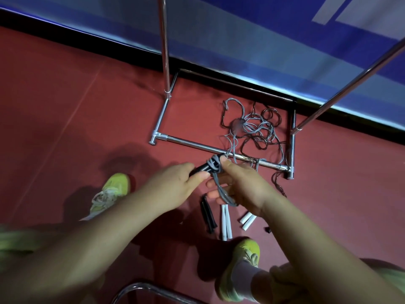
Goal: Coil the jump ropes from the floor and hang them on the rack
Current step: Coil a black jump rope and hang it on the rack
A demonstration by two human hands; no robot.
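Note:
My left hand [175, 189] grips the black handles [202, 168] of a jump rope. A grey cord [213, 164] is wound around their far end. My right hand [238, 185] pinches those windings with the thumb on top, and a loop of the grey cord [223, 195] hangs through its fingers. A tangle of grey and dark brown ropes [254, 128] lies on the red floor inside the base of the chrome rack [186, 141]. One black pair of handles [208, 216] and two white pairs, one [225, 224] beside the other [247, 220], lie on the floor below my hands.
The rack's uprights [165, 51] rise at left and right [350, 82] in front of a blue wall banner. My yellow-green shoes [111, 191] stand on the floor either side, the right one [245, 260] near the white handles. A chrome tube [140, 288] curves at the bottom edge.

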